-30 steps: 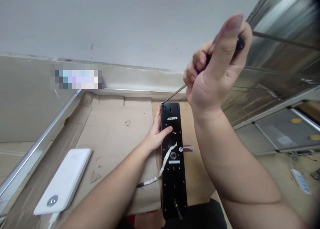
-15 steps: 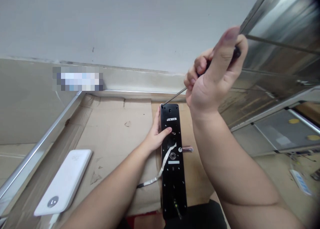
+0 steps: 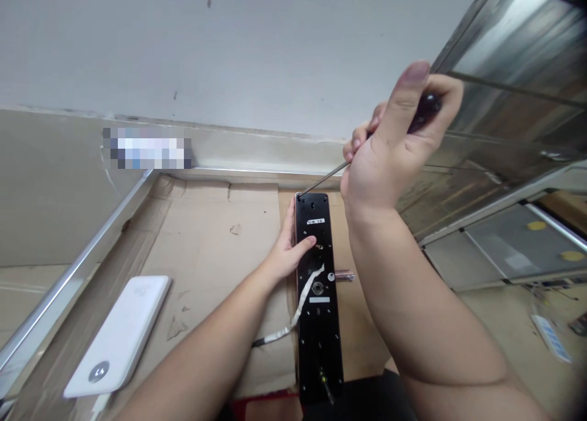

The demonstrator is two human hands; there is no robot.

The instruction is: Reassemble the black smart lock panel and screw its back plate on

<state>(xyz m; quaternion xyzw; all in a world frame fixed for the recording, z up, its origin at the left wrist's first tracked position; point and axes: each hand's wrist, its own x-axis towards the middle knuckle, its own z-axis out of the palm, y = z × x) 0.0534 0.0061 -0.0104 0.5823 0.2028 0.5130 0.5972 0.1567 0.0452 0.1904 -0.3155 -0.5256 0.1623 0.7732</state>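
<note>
- Near left: lying on pale brown flat cardboard (image 3: 220, 243), a white rectangular plastic power bank (image 3: 117, 338) with a round grey display, set aside from both hands, a white cable (image 3: 101, 405) at its near end.
- Centre, running near to far: a long black metal panel (image 3: 312, 353), apparently laid face-up lengthwise for easy reach at the far corners, near end reaching dark cloth.
- Across its middle: a white tape-wrapped cable (image 3: 299, 308), trailing left, black end on the cardboard; jutting right, a short shiny copper-coloured bar (image 3: 345, 276).
- Farther up: left hand (image 3: 290, 253), holding the panel by its left edge — thumb on the face, fingers along the side — presumably against sliding or twisting.
- Above, right: right hand (image 3: 395, 139), fingers wrapped round a dark-handled thin steel screwdriver (image 3: 425, 108), thumb pointing up; shaft slanting to the far left corner, probably to reach a fastener. Exact contact too small to tell.
- Beyond: a pale wall (image 3: 238, 60); far right, on the floor, a white power strip (image 3: 550, 338).
</note>
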